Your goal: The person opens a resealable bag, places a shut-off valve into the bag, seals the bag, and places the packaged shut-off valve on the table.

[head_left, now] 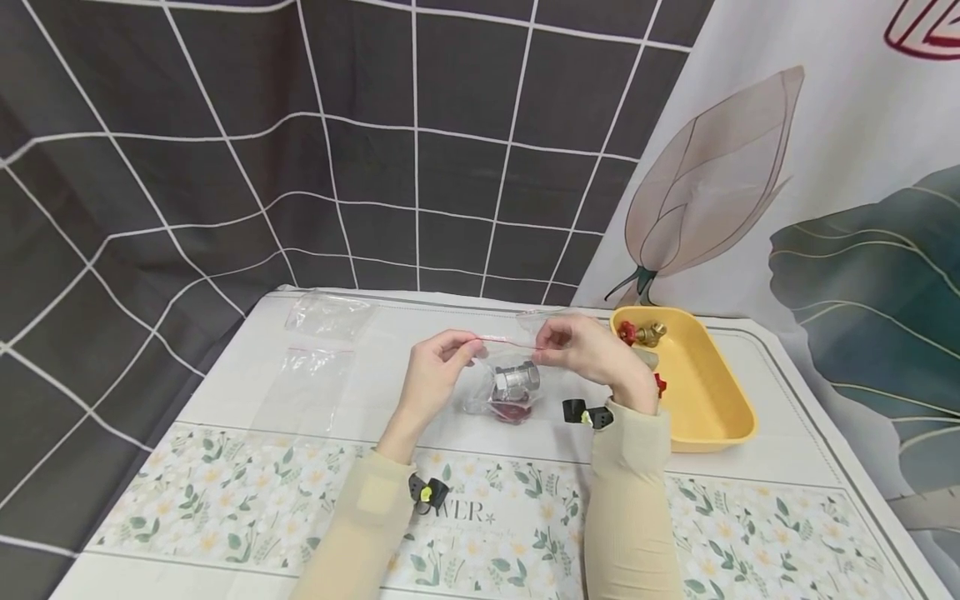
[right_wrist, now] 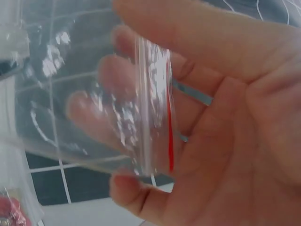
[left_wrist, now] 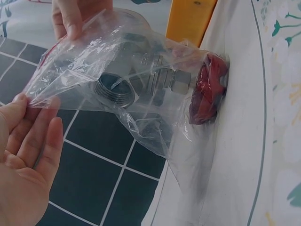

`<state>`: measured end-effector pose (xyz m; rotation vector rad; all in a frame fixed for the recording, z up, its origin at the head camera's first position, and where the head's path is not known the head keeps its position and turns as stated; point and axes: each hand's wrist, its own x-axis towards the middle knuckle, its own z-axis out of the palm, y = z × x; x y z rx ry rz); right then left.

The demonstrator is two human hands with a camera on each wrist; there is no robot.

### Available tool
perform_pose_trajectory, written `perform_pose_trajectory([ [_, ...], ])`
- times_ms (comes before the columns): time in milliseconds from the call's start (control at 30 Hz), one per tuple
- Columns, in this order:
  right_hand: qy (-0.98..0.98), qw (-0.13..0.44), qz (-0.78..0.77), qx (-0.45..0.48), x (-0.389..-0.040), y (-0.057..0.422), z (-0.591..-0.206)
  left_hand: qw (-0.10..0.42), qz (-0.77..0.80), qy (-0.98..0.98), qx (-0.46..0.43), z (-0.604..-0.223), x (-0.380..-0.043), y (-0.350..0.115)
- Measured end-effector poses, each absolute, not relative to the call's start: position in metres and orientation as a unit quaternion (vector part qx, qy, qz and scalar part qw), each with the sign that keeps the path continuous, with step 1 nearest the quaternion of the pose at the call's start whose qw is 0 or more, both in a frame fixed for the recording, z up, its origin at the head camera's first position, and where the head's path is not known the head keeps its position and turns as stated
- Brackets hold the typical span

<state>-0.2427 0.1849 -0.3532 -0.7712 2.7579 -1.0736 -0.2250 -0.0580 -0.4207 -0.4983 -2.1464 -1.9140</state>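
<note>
A clear zip bag (head_left: pixel 478 398) with a red line along its top stands between the two hands. Inside it is a silver metal valve (head_left: pixel 516 380), its red handwheel (head_left: pixel 512 409) at the bottom, close over the white table. My left hand (head_left: pixel 429 372) pinches the bag's upper left corner between thumb and fingers. At the other end of the red seal, my right hand (head_left: pixel 588 348) pinches the bag's mouth. The left wrist view shows the valve's threaded opening (left_wrist: pixel 114 89) through the plastic. Close up in the right wrist view, the red strip (right_wrist: pixel 170 127) crosses the fingers.
A yellow basin (head_left: pixel 723 400) stands at the right, holding a brass valve (head_left: pixel 651 334) with a red handle and other red-handled pieces. Flat clear bags (head_left: pixel 303 387) lie on the table's left side. A dark checked curtain (head_left: pixel 465 167) hangs behind the table.
</note>
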Motion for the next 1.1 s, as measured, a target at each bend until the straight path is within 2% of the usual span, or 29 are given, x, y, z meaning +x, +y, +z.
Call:
perform_pose_trajectory([
  [167, 0.901, 0.065, -0.354, -0.242, -0.243, 0.189, -0.355, 0.108, -0.653, -0.731, -0.167, -0.422, -0.225, -0.058],
  [467, 0.890, 0.033, -0.358, -0.280, -0.242, 0.190, -0.357, 0.102, -0.652, -0.731, -0.174, -0.420, -0.225, -0.057],
  [800, 0.894, 0.063, -0.370, -0.245, -0.244, 0.196, -0.357, 0.108, -0.654, -0.731, -0.162, -0.422, -0.227, -0.059],
  [1100, 0.898, 0.047, -0.356, -0.254, -0.244, 0.195, -0.358, 0.108, -0.652, -0.731, -0.168, -0.423, -0.226, -0.060],
])
